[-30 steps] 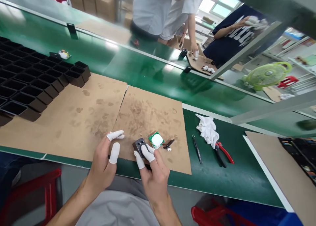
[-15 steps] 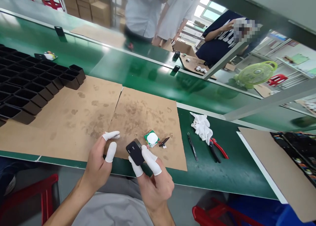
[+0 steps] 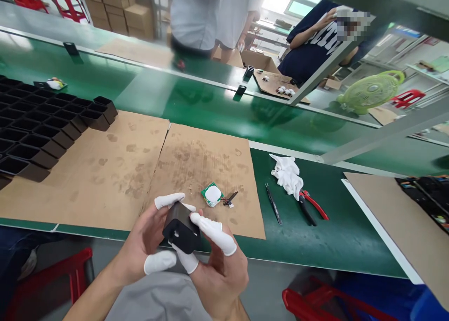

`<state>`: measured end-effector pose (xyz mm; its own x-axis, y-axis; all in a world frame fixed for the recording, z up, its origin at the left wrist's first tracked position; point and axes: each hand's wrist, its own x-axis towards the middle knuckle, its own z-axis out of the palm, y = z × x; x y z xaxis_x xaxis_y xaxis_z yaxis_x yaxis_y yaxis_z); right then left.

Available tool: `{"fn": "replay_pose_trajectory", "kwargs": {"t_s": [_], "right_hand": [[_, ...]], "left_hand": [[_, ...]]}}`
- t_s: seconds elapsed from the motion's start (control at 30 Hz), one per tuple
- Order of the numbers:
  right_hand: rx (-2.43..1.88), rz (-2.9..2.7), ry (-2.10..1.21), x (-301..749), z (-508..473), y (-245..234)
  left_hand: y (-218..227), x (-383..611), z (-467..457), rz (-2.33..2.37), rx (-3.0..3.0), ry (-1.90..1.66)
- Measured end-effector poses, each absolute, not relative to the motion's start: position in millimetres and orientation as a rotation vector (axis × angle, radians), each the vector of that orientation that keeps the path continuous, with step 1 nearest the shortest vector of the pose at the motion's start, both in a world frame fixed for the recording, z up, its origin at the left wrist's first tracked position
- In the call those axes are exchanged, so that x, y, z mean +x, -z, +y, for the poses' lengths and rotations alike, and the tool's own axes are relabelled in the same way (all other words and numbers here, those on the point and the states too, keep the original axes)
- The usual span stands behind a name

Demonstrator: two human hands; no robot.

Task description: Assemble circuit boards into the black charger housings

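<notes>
Both hands hold a small black plastic housing (image 3: 181, 228) just in front of the bench edge. My left hand (image 3: 149, 239) cups it from the left, with white finger cots on the thumb and forefinger. My right hand (image 3: 219, 260) grips it from the right, cotted fingers pressed on its top and underside. Just beyond, on the stained cardboard mat (image 3: 203, 171), lie a small green circuit board with a white round disc (image 3: 212, 195) and a tiny black wired part (image 3: 230, 199).
Black compartment trays (image 3: 42, 129) fill the left of the bench. Tweezers (image 3: 273, 210), red-handled cutters (image 3: 312, 207) and a white cloth (image 3: 286, 173) lie right of the mat. Further right is another cardboard sheet (image 3: 396, 227). Other people stand beyond the green conveyor (image 3: 210, 101). A red stool (image 3: 45, 274) stands at my left.
My right hand lifted the black housing off the mat and drew it toward me. My left hand, empty before, has closed on it from the left.
</notes>
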<state>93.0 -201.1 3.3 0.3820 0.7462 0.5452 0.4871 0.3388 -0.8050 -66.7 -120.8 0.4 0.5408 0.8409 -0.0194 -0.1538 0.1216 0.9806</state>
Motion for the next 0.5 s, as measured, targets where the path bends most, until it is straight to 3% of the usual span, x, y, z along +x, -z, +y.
{"fn": "replay_pose_trajectory", "kwargs": {"t_s": [0.3, 0.5], "right_hand": [[-1.24, -1.328, 0.015, 90, -203, -14], [-1.179, -1.217, -0.09, 96, -208, -5]], "left_hand": [[-9, -49, -151, 1.069, 1.424, -1.102], [-16, -40, -154, 0.968, 1.438, -1.258]]}}
